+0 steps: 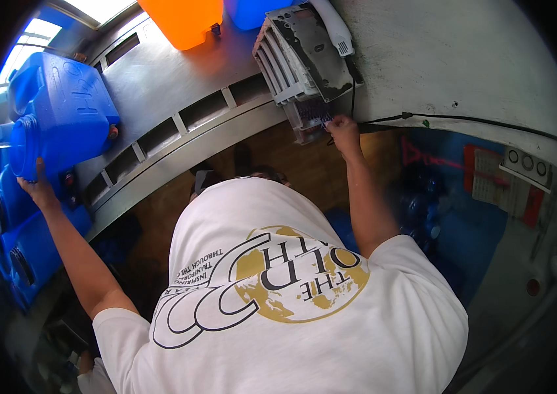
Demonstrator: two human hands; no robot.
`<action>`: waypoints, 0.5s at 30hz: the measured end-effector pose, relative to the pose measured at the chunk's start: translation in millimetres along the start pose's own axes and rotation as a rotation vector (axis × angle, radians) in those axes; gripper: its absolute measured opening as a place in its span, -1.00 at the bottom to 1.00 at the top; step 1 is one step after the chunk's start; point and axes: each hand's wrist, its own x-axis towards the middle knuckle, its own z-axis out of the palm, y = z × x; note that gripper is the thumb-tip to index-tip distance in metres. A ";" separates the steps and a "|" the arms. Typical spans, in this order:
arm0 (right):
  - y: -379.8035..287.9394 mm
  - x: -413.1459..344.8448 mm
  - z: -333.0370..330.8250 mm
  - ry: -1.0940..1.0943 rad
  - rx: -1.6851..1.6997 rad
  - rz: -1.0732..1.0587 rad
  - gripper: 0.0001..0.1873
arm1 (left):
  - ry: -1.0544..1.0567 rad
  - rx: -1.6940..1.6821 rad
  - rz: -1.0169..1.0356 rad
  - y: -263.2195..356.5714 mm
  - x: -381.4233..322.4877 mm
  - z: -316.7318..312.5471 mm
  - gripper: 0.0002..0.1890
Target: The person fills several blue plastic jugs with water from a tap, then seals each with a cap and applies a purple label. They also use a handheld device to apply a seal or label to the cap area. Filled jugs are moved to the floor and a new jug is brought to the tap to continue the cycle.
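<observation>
At the far left, my left hand (pixel 38 191) grips the neck rim of a blue plastic water jug (pixel 74 98) lying on its side, its open round mouth towards me. A pale rod or stream shows at that mouth; I cannot tell which. My right hand (pixel 346 134) reaches up to a clear plastic bin (pixel 303 129) under a wall-mounted dispenser rack (pixel 303 59). Its fingertips are pinched at the bin's right side, on a small purple-and-white item whose kind is unclear. More such bits show inside the bin.
The jug rests on a slotted metal counter (pixel 155 106). Several blue jugs (pixel 42 246) stand below left. An orange container (pixel 185 22) and another blue one (pixel 249 12) stand at the back. A black cable (pixel 455 118) runs along the right wall. Another person's sleeve (pixel 95 379) shows bottom left.
</observation>
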 end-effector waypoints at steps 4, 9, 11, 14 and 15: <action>-33.3 -10.9 8.1 -0.094 0.058 -0.062 -0.80 | 0.010 -0.129 -0.249 -41.3 -101.4 26.0 -0.14; -119.0 -49.6 57.1 -0.432 -0.197 -0.258 -0.84 | -0.718 -0.083 -0.698 -47.1 -214.1 64.6 -0.37; -161.1 -64.9 95.2 -0.538 -0.218 -0.501 -0.89 | -0.864 -0.147 -0.669 -32.1 -218.6 84.2 -0.39; -222.6 -86.1 168.1 -0.747 -0.302 -0.826 -0.91 | -1.026 -0.260 -0.572 -9.5 -202.1 103.2 -0.45; -240.6 -93.0 190.7 -0.762 -0.218 -0.910 -0.92 | -1.070 -0.327 -0.582 -4.8 -194.8 106.5 -0.48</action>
